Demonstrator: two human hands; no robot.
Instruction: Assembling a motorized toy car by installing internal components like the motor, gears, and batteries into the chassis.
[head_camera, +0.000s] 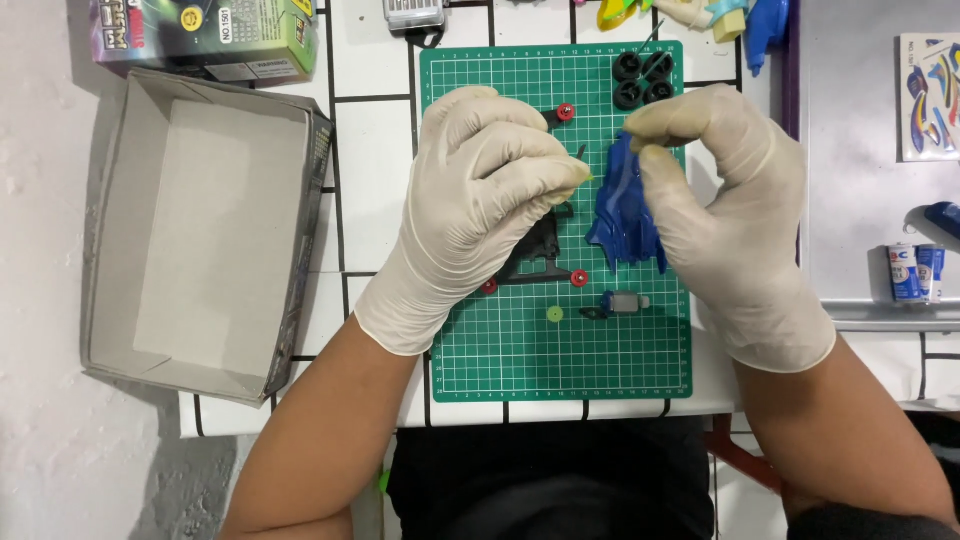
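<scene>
Tabletop (375, 150): white, black grid lines.
Centre: green cutting mat (520, 340).
Left edge: open grey cardboard box (200, 230).
Far-left corner: printed box (200, 35).

An open grey cardboard box (205, 235) sits left of the green cutting mat (520, 350). A colourful printed box (205, 35) lies above it. Two small batteries (917, 272) and a sticker sheet (928, 95) rest at the right.

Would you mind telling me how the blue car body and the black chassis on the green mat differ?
The blue car body lies by the right hand, mostly in view; the black chassis sits largely hidden under the left hand. The chassis carries red hubs; the body shows none. Both rest on the green mat.
</scene>
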